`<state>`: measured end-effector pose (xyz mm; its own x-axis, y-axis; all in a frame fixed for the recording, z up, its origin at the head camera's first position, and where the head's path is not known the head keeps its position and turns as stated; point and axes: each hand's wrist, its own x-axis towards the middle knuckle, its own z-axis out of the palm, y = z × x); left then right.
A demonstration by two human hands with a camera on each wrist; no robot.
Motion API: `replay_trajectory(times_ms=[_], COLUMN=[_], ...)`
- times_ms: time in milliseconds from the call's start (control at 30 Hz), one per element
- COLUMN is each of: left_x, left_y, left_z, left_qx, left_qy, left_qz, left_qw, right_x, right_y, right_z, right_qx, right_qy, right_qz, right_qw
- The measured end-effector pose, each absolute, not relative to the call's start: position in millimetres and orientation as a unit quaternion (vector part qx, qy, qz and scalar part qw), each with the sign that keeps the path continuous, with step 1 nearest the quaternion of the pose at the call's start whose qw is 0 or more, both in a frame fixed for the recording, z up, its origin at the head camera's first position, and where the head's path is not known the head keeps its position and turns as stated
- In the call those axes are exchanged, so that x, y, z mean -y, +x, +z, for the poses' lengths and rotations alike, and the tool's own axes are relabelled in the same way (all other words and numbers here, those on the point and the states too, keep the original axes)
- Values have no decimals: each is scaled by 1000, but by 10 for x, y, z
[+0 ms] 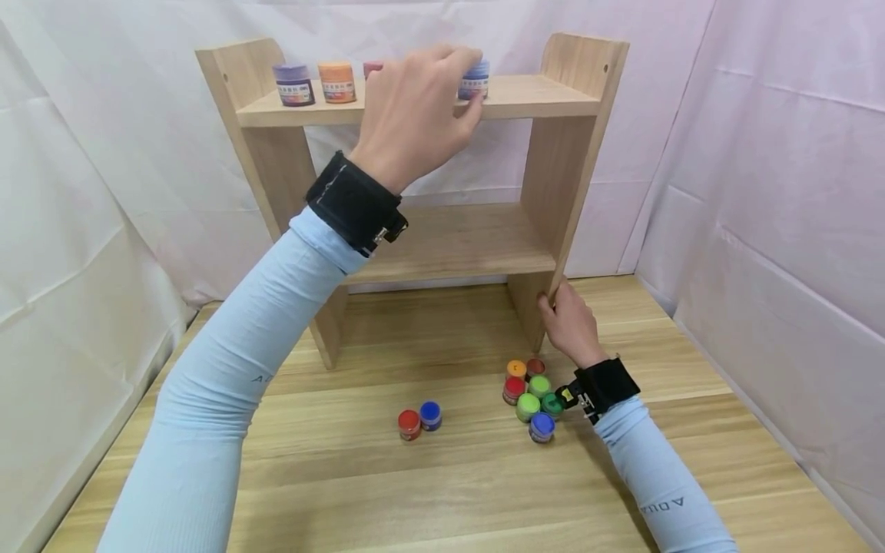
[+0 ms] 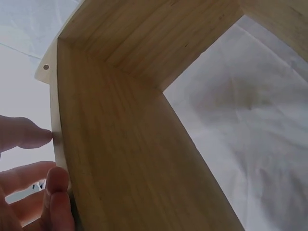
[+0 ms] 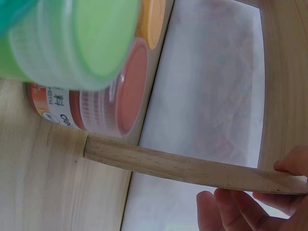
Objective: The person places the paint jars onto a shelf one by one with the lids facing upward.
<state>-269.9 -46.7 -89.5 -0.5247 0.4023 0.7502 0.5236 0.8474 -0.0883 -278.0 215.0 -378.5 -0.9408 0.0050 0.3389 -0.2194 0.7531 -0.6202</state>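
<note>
My left hand (image 1: 418,107) is at the top board of the wooden shelf (image 1: 442,238), its thumb and fingers round a blue paint jar (image 1: 475,79). In the left wrist view the fingers (image 2: 57,192) lie along the board's front edge, and this jar is hidden. Low on the shelf's right side, my right hand (image 1: 572,322) grips the upright, thumb on one face and fingers on the other in the right wrist view. A purple jar (image 1: 293,84), an orange jar (image 1: 338,82) and a partly hidden pink jar (image 1: 372,68) stand left of the left hand.
On the table (image 1: 311,468), a red jar (image 1: 409,425) and a dark blue jar (image 1: 430,415) stand in front of the shelf. Several jars, among them a light green one (image 1: 528,407), cluster near the right forearm. White cloth (image 1: 781,192) hangs around the table.
</note>
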Motion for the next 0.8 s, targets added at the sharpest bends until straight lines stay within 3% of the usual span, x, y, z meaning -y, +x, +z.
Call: replay_trajectory(times_ms=[367, 567, 800], left_x=[580, 705, 870], left_y=[-2697, -2677, -2564], left_z=[-1121, -1398, -1785], left_qx=[817, 758, 723], left_qy=[-295, -353, -392], left_qz=[-125, -150, -171], left_qw=[479, 527, 543], right_x=[-2157, -2144, -2134], right_y=[-2784, -2783, -2788], right_z=[-3788, -3774, -3773], right_qx=[921, 921, 922], right_qy=[60, 59, 62], right_qz=[348, 348, 346], right_qw=[162, 166, 164])
